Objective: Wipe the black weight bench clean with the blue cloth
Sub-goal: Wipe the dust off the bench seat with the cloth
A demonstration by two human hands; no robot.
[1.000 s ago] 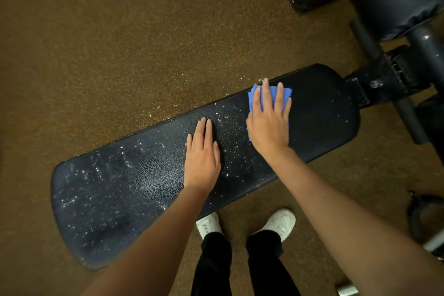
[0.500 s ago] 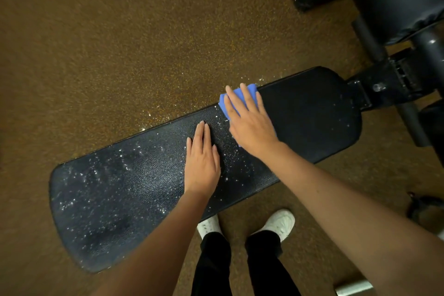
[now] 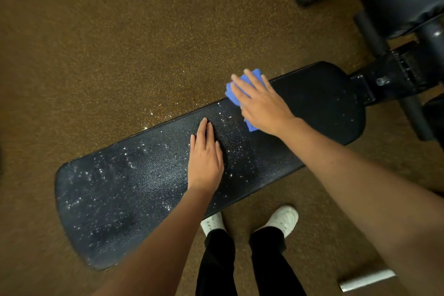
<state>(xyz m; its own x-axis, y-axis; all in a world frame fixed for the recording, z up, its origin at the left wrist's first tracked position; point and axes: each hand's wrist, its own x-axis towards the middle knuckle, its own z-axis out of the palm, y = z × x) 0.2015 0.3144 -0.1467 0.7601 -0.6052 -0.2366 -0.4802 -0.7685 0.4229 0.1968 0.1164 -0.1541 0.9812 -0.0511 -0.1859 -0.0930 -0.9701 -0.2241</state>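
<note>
While the right hand [image 3: 262,103] presses flat on the blue cloth [image 3: 234,90], fingers straight & slightly spread, the cloth sits on the far edge of the black bench [image 3: 149,182], approx. mid-length, toward the frame end. Cloth is bunched, sticking out past the fingertips & a bit under the wrist side. Left hand [image 3: 205,158] lies palm-down on the bench pad just beside the right, fingers straight & close together, holding nothing. White specks / droplets cover the pad from the left hand out to the rounded near-left end; the part right of the cloth looks mostly dark w/ few specks. Some specks also glint on the brown floor [image 3: 120,43] beside the far edge. Black metal frame [image 3: 389,79] joins the bench at upper right. Below the bench: two white shoes [image 3: 283,218] & black trouser legs. A pale metal bar [image 3: 367,280] lies on the floor at lower right.
</note>
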